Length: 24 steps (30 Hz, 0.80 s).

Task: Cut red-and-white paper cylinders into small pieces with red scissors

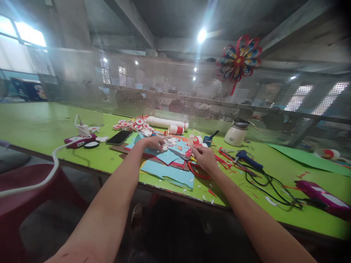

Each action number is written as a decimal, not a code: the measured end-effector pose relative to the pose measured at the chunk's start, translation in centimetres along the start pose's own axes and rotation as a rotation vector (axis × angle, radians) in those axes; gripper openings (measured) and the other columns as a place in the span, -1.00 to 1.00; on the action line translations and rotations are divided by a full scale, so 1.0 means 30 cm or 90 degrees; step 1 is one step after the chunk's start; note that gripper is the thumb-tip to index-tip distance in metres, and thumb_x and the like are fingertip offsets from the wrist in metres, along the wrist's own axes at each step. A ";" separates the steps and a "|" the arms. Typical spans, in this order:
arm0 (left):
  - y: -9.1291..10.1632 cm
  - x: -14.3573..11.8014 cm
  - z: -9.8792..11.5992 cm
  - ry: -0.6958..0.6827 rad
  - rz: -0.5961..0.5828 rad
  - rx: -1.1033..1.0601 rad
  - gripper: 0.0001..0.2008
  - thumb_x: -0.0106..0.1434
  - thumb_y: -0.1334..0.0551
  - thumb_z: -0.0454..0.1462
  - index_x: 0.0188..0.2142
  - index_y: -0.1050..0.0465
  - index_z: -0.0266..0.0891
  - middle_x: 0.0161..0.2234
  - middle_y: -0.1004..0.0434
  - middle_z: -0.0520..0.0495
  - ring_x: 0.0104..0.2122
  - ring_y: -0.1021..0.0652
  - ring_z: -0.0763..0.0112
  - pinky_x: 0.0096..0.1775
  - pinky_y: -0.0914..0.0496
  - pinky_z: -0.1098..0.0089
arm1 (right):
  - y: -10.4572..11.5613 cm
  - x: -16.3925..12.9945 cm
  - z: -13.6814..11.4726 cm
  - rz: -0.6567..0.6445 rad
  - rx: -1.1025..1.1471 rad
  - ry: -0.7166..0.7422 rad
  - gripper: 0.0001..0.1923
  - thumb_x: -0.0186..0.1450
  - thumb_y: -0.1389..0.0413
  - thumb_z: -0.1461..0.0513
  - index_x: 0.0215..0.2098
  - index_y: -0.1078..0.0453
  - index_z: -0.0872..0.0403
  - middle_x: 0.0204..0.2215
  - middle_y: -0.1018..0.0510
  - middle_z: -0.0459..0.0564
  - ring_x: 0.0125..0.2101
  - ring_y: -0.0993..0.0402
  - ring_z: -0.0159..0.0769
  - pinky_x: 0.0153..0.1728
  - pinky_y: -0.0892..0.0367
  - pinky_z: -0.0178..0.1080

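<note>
My left hand [155, 142] reaches forward onto a heap of small red-and-white paper pieces [170, 141] lying on blue paper sheets [167, 171], its fingers bent over one piece. My right hand [204, 157] rests on the table beside it, fingers closed near the handles of scissors [183, 156] with red loops; whether it grips them is unclear. A stack of paper cups [164, 123] lies on its side behind the heap, with several round red-and-white discs [134, 125] to its left.
A black phone [119, 137], a power strip with a white cable [78, 140] and a blue glue gun [248, 159] with black cords lie on the green table [41, 124]. A white jar [236, 134] stands at the mesh fence, which carries a paper pinwheel [239, 60]. A person sits beyond it. A red chair [24, 186] stands left.
</note>
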<state>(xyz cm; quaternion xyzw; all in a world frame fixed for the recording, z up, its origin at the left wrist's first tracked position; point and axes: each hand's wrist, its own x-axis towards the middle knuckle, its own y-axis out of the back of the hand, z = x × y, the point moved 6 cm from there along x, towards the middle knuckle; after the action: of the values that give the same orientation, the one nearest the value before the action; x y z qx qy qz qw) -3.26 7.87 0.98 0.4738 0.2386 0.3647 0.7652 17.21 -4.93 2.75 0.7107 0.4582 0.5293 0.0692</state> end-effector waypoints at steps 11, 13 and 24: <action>0.000 -0.045 0.091 -0.162 -0.045 -0.446 -0.50 -0.08 -0.32 -0.21 -0.11 -0.35 -0.25 -0.08 -0.35 -0.11 -0.17 -0.41 0.36 -0.19 -0.32 0.41 | 0.014 0.001 -0.015 0.009 0.003 0.015 -0.57 0.24 0.06 0.10 -0.74 -0.14 0.07 -0.77 -0.16 -0.19 -0.68 -0.08 -0.43 -0.59 0.00 -0.34; -0.008 -0.050 0.106 -0.168 -0.070 -0.493 -0.51 -0.09 -0.33 -0.22 -0.13 -0.34 -0.26 -0.10 -0.34 -0.11 -0.21 -0.42 0.39 -0.21 -0.34 0.39 | 0.015 0.001 -0.019 0.011 0.001 0.018 -0.57 0.24 0.07 0.11 -0.74 -0.13 0.07 -0.77 -0.14 -0.19 -0.68 -0.06 -0.44 -0.60 0.01 -0.34; -0.016 -0.049 0.105 -0.138 -0.076 -0.530 -0.54 -0.13 -0.36 -0.25 -0.20 -0.30 -0.24 -0.16 -0.32 -0.09 -0.25 -0.44 0.40 -0.27 -0.38 0.38 | 0.004 0.002 -0.013 -0.002 -0.014 0.029 -0.62 0.21 0.05 0.18 -0.75 -0.15 0.08 -0.77 -0.17 -0.18 -0.67 -0.08 -0.44 -0.60 0.01 -0.34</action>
<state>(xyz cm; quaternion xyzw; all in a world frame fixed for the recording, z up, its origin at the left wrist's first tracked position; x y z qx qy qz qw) -1.78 4.86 1.93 0.1459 0.0165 0.3334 0.9313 16.96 -5.10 3.02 0.6970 0.4551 0.5501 0.0672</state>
